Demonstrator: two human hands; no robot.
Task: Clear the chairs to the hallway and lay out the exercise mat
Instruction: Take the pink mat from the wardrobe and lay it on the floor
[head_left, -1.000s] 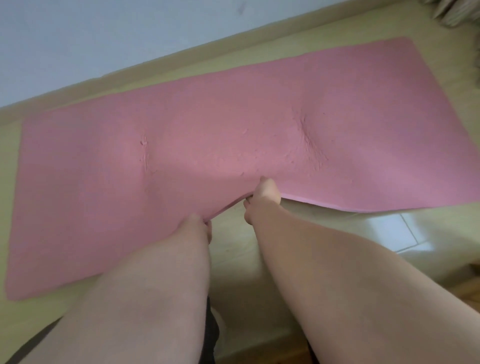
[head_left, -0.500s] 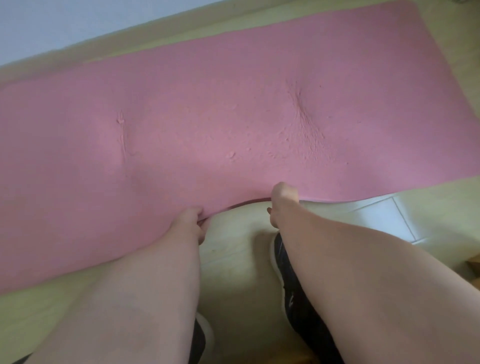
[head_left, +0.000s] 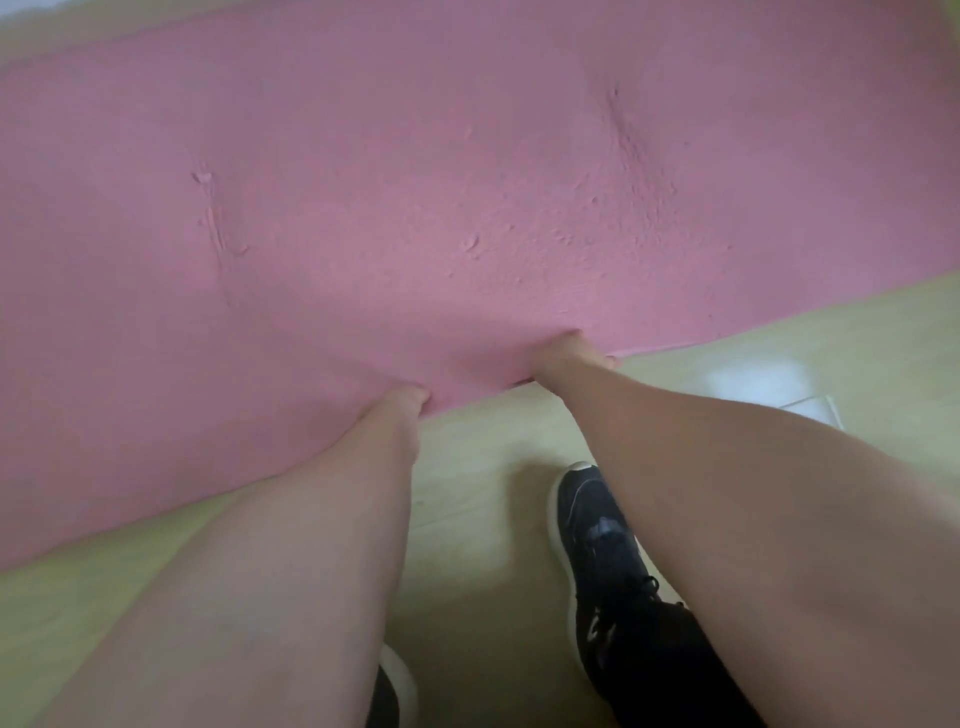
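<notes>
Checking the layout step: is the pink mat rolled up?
No, the pink mat lies unrolled across the floor, with the left hand and the right hand gripping its near edge.

Single view, head-worn, wide-angle. Faces forward and steeply down onto the floor (head_left: 493, 441). Close in: pink mat (head_left: 415, 182) fills the upper frame, running off left and right. Wearer's own shoe (head_left: 592, 525) shows at bottom, right of centre.

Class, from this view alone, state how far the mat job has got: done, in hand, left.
Done: the pink foam exercise mat lies unrolled on the pale wooden floor. In hand: left hand and right hand grip its near edge. Left: releasing it flat; chairs are out of view, so unjudgeable.
</notes>
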